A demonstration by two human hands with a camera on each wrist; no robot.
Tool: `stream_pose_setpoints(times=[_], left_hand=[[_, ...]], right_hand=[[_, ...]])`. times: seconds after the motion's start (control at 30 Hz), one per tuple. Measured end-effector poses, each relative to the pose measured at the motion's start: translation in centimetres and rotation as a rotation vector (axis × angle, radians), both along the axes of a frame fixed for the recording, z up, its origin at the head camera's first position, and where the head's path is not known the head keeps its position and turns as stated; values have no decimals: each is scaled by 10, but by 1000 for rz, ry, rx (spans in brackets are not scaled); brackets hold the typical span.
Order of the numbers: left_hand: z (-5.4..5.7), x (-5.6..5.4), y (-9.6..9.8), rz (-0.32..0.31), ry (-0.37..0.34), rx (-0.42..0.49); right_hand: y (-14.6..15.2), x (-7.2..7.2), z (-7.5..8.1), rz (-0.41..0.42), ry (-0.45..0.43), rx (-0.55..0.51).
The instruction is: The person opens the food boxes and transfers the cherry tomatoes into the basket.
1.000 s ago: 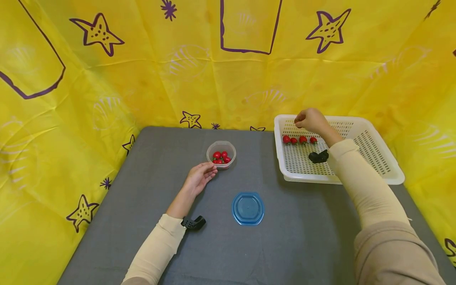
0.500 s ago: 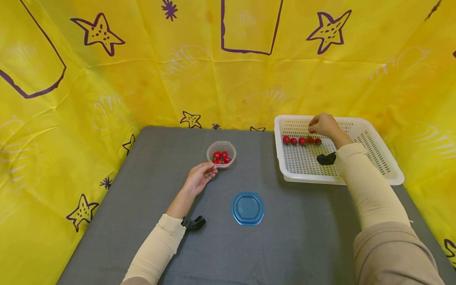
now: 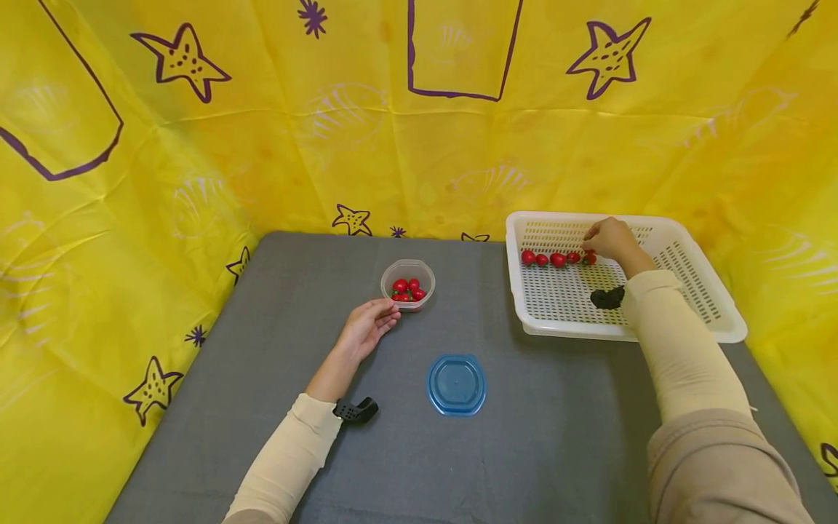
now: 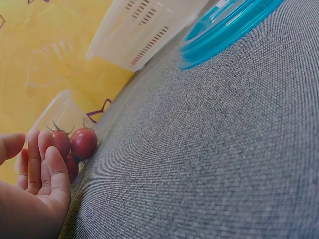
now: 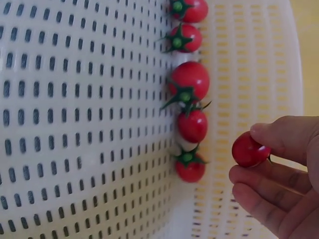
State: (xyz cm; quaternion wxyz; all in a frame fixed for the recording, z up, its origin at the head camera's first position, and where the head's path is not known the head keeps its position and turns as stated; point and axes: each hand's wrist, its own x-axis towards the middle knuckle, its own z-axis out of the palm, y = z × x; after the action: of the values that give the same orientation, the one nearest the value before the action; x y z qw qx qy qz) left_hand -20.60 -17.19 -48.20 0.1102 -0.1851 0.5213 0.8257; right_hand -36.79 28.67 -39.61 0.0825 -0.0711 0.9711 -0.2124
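My left hand is at the near rim of a small clear plastic container, its thumb and forefinger seeming to pinch that rim. Several red cherry tomatoes lie inside the container; the left wrist view shows some beyond the fingers. My right hand pinches one cherry tomato between thumb and fingers, over the far side of a white perforated basket. Beside it, a row of cherry tomatoes with green stems lies along the basket's wall, apart from the held one.
A blue lid lies flat on the grey table, nearer than the container. Yellow patterned cloth hangs behind the table and at its sides. A black band sits at my left wrist.
My right hand has moved right and slightly nearer along the tomato row in the basket. My left hand and the container have stayed in place.
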Motion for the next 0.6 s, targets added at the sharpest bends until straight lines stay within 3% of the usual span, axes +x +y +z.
stream_pose_setpoints(times=[0.27,0.6], left_hand=[[-1,1,-2,-6,1,1],[-2,1,-3,0,1,4]], right_hand=[[15,1,-15,-39,32,9],[24,11,-20,-69,-20,11]])
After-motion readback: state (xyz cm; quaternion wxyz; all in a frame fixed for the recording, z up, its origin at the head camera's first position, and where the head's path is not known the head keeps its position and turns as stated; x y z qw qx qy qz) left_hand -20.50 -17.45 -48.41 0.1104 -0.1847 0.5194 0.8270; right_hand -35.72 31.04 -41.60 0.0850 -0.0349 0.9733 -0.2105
